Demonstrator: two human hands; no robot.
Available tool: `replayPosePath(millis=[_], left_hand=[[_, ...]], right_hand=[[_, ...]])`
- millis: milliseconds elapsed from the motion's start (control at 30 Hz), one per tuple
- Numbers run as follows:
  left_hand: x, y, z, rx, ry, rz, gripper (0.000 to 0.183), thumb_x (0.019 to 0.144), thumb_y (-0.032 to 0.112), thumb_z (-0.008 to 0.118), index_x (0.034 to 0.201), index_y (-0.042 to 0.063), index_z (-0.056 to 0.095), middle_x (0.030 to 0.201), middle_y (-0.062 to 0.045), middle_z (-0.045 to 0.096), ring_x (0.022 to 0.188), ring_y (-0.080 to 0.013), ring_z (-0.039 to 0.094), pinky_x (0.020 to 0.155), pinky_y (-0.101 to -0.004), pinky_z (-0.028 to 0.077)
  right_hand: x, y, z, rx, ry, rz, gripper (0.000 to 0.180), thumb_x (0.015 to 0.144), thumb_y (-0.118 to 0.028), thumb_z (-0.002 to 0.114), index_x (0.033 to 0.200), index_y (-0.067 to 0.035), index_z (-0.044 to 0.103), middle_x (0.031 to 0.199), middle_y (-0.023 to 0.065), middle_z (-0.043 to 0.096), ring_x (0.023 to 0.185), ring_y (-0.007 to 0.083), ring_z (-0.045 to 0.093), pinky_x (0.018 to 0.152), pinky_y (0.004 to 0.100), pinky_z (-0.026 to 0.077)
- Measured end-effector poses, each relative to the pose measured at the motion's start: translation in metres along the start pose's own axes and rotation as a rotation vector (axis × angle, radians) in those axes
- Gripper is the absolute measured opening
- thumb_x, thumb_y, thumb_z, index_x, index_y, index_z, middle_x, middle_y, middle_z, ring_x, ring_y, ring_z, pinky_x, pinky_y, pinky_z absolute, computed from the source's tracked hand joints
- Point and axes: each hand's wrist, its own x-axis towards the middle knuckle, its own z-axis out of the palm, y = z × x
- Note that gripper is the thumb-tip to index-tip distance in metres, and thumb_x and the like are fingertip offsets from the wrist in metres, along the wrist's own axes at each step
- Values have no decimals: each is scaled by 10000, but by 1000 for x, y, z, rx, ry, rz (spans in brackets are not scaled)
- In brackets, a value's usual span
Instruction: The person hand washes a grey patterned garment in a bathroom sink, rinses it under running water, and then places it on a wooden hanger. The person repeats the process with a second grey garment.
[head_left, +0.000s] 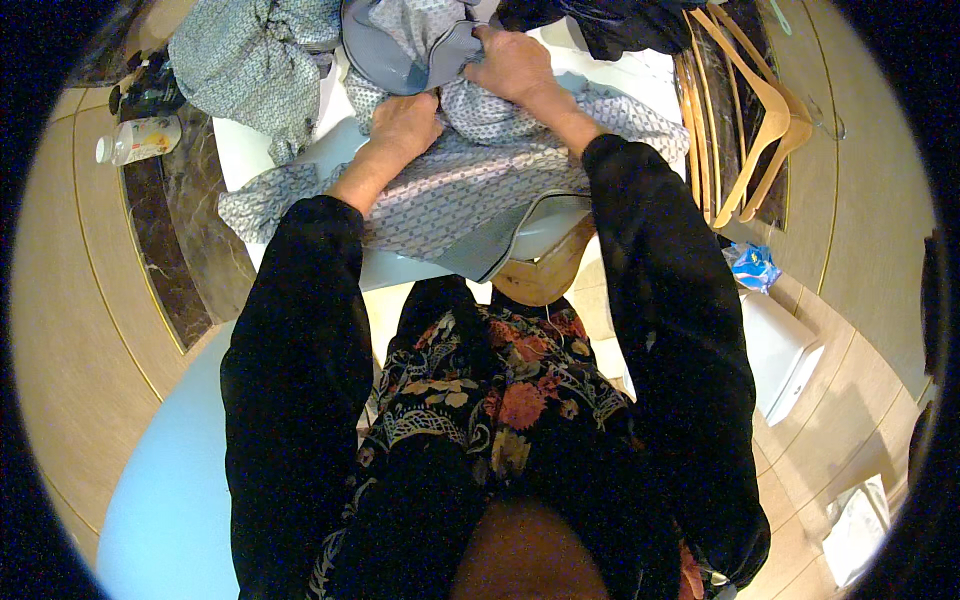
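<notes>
A grey-and-white patterned garment with a plain grey trim lies bunched before me over a pale blue board or basin and a white surface. My left hand is closed on a fold of it near its middle. To the upper right, my right hand grips the garment's grey trim. The two hands are a short way apart. Another bunched patterned cloth lies left of my left hand. A curved wooden piece sits below the garment's near edge.
Several wooden hangers lie at the right on dark marble. Black fabric is at the top. A plastic bottle lies at the left. A blue packet sits above a white bin. White paper or plastic lies on the floor.
</notes>
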Motion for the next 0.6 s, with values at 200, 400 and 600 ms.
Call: replayPosePath(millis=[200,400,600], left_hand=[[-39,-6,-13,-284,-187,41,182,739,232,601,828,91,674,933,-118,604,871,-311,590,755,-391,465],[-57,-2,-20,-571,-342,246,210,835,180,536,801,-23,579,757,-75,558,713,-185,533,660,-304,431],[-52,6,-18,-843,-416,39,284,863,271,572,797,-5,582,649,-19,549,641,-88,466,595,-275,410]], right_hand=[[-16,23,-39,-67,147,-184,437,635,-245,694,1026,-79,594,896,117,636,780,303,621,677,383,500],[-25,34,-87,-181,235,-478,403,562,-145,719,927,-44,580,830,132,586,790,314,581,654,391,468],[-34,15,-46,-260,152,-770,196,713,-172,534,891,-164,616,829,14,515,836,210,547,691,356,429]])
